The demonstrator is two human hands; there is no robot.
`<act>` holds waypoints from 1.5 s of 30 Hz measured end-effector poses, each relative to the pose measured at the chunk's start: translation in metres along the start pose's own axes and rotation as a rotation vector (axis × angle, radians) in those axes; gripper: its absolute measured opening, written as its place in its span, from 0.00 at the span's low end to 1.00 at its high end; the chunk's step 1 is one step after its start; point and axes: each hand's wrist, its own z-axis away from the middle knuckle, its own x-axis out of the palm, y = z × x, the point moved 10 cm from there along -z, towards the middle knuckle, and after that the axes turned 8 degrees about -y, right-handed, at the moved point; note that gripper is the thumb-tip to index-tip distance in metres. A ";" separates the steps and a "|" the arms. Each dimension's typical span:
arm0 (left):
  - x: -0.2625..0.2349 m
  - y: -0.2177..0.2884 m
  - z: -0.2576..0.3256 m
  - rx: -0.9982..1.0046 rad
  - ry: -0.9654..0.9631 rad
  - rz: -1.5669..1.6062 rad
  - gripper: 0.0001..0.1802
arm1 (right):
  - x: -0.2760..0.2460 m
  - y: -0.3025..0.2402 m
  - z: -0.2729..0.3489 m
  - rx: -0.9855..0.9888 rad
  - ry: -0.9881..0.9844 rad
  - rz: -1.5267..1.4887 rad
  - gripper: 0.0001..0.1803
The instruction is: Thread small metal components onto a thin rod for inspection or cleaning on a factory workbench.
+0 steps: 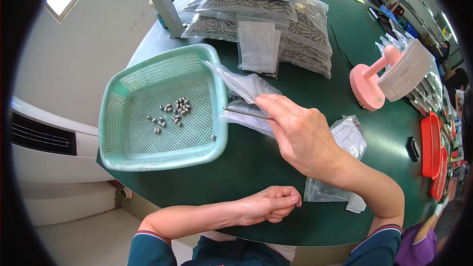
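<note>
Nearest, the left hand is curled together, contents unclear. Beyond, the right hand clamps a thin metal rod and apparently a clear bag; a slack pinch could drop either. Left, metal pieces lie loose in the green basket; a bump could scatter them.

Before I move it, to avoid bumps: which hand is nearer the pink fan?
Right. The right hand is left of and below the pink fan in view; the left hand is farther off, lower and more to the left.
</note>
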 end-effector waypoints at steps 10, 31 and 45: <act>0.001 0.002 0.001 0.022 0.008 -0.044 0.12 | -0.030 0.025 -0.006 0.084 0.122 -0.094 0.09; 0.002 0.011 0.002 0.070 0.095 -0.147 0.11 | -0.111 0.068 0.122 0.490 0.174 0.024 0.07; 0.003 0.010 0.001 0.080 0.103 -0.200 0.11 | -0.054 0.092 0.189 0.463 0.200 0.444 0.24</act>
